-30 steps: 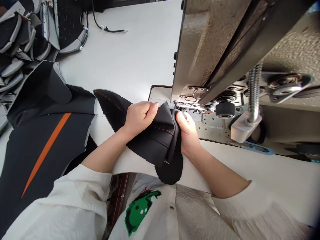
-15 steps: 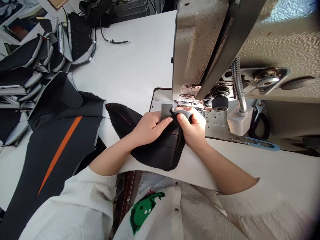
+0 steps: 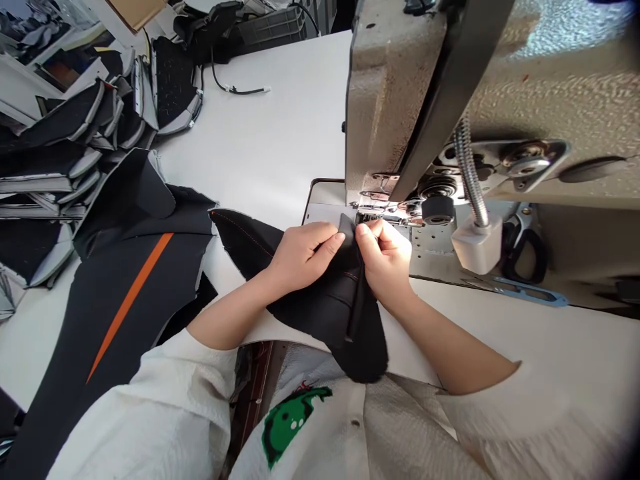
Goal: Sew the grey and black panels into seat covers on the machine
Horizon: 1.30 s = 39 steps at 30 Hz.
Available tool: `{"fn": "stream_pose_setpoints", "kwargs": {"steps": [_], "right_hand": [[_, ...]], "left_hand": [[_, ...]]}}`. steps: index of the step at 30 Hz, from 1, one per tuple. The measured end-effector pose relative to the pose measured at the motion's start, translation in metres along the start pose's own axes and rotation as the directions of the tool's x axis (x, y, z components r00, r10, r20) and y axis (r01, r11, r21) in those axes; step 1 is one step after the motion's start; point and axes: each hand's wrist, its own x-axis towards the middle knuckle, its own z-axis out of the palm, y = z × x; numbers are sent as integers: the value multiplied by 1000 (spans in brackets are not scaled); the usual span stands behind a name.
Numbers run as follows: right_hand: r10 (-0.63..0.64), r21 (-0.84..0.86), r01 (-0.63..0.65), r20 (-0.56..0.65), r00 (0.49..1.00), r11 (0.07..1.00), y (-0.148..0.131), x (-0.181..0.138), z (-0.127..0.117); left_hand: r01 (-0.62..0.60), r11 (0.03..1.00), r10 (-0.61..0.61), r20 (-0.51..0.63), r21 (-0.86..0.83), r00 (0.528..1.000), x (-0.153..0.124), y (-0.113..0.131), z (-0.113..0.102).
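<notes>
A black fabric piece (image 3: 320, 313) with orange-red stitching lies across the table edge in front of the sewing machine (image 3: 395, 120). My left hand (image 3: 307, 257) pinches its upper edge between thumb and fingers, where a bit of grey backing shows. Close beside it, my right hand (image 3: 385, 253) grips the same edge with its fingers curled. A fold runs down the cloth between both hands, and its lower end hangs over the table's front edge. The needle area sits just beyond my fingertips and is partly hidden by them.
A larger black panel with an orange stripe (image 3: 131, 303) lies at left. Behind it are stacked black padded pieces (image 3: 45, 163). Black-handled scissors (image 3: 525, 247) and a light-blue tool (image 3: 533, 292) rest at right, near a white lamp head (image 3: 477, 243). A short cable (image 3: 245, 91) lies at the back.
My hands have turned the edge they hold, so less grey backing shows. The fabric's lower end has swung out toward my body and right. The view has shifted slightly.
</notes>
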Motion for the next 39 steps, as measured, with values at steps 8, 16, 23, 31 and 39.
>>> {"fn": "stream_pose_setpoints", "kwargs": {"steps": [8,16,23,31,39], "right_hand": [[349,480,-357,109,931,802,0,2,7],[254,225,-315,263,931,922,-5,4,-1],[430,-259,-357,694,577,897,0,2,-2],[573,-83,-684,625,531,725,3,5,-6],[580,1,-731,608,543,683,6,6,-8]], "left_hand": [[-65,998,66,-120,13,991,-1,-7,10],[-52,974,93,-174,222,980,5,-14,-5],[117,870,7,-248,479,969,17,-31,-30],[120,886,36,-324,447,945,14,-26,-25],[152,967,-153,-9,203,988,17,-49,-19]]}}
